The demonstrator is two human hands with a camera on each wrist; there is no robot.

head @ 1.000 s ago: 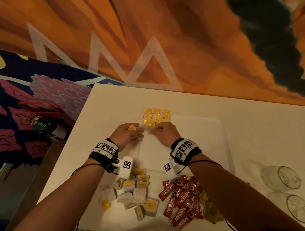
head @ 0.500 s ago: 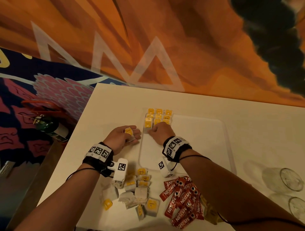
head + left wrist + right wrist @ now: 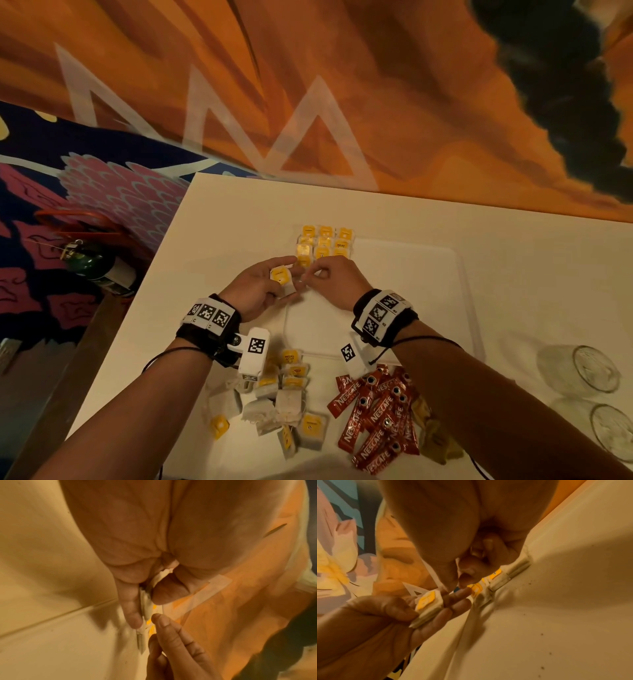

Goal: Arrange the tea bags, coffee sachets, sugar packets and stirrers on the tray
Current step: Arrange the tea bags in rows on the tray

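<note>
Coffee sachets [image 3: 376, 414] and glasses [image 3: 596, 368] flank the tray [image 3: 411, 291].

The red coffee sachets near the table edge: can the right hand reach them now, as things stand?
Probably yes. The red coffee sachets lie uncovered just under the right forearm, with nothing on top; the right hand would only need to draw back, though its fingers seem pinched on something small.

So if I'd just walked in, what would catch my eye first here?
Probably the neat block of yellow tea bags at the far left corner of the white tray, with the left hand holding a small stack of more just beside it. Then the red coffee sachets heaped on the table's near edge.
</note>
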